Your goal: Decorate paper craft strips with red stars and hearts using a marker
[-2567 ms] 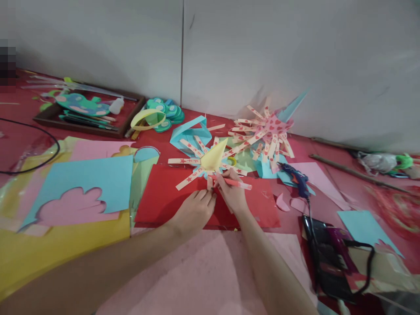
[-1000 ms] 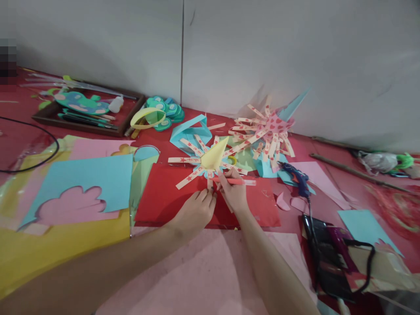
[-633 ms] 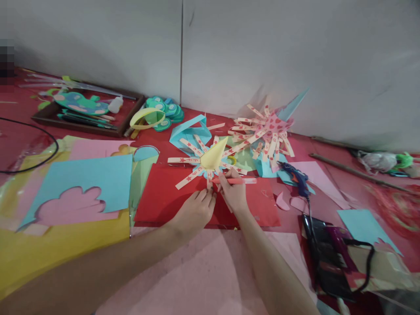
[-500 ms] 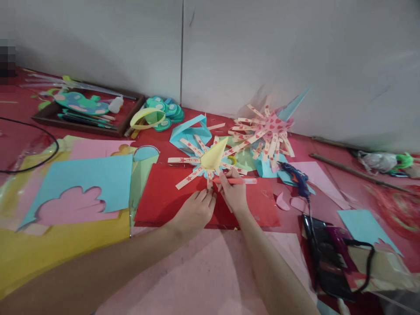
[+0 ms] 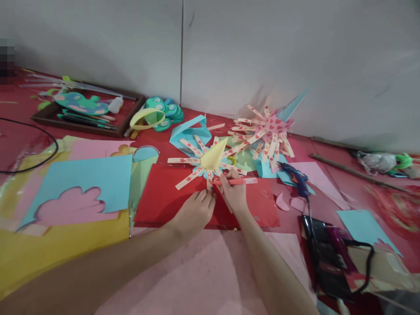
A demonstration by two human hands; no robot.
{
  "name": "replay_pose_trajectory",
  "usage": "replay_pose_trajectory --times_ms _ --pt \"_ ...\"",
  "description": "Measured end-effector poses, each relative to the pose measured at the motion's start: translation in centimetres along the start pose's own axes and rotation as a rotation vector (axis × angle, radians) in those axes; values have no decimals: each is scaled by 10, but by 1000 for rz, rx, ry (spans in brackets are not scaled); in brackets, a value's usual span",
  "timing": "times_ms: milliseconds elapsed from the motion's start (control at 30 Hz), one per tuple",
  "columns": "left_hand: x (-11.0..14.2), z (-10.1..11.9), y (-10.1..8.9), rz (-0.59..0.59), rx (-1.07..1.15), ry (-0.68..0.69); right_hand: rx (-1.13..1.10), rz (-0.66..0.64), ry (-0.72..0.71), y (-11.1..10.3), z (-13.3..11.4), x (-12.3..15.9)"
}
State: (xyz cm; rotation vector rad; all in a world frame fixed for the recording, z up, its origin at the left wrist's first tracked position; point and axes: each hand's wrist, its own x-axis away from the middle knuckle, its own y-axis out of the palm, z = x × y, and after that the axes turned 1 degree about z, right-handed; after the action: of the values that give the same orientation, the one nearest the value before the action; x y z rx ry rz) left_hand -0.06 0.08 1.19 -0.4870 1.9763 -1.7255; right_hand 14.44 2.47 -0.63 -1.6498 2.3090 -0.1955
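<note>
My right hand (image 5: 233, 192) is closed round a red marker pen (image 5: 244, 180), its tip on a cream paper strip (image 5: 209, 176) bearing a red letter H and a mark under it. My left hand (image 5: 198, 208) has its fingers together, pressing the strip's near end; the fingertips are partly hidden. This strip is one of several lettered strips with red stars that spread from a blue paper flower shape (image 5: 196, 152). A pale yellow paper cone (image 5: 214, 155) stands in its middle. Underneath lies a red sheet (image 5: 170, 199).
A pink paper piece with hearts and a blue cone (image 5: 277, 124) stands at the back right. To the right lie a blue glue gun (image 5: 297, 178) and a black pouch (image 5: 323, 256). At left are cut coloured sheets (image 5: 88, 173) and a wooden tray (image 5: 123, 129) holding brushes.
A red mark under the H on the strip shows more fully now. Both hands have stayed almost in place, with the pen tip still at the strip.
</note>
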Motion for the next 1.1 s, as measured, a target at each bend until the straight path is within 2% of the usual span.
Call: replay_pose_trajectory --times_ms 400,567,733,967,1100 --pt "0 1 -2 -25 9 -5 -28 13 0 1 1 1" --pt "0 1 0 -3 -10 0 -35 65 -67 0 -6 6" --pt "0 2 5 70 -49 4 -45 53 -117 3 -9 12" --pt "3 1 8 222 -99 -4 38 24 -94 2 -11 16" --pt "8 10 6 242 -107 -13 102 17 -90 1 -11 15"
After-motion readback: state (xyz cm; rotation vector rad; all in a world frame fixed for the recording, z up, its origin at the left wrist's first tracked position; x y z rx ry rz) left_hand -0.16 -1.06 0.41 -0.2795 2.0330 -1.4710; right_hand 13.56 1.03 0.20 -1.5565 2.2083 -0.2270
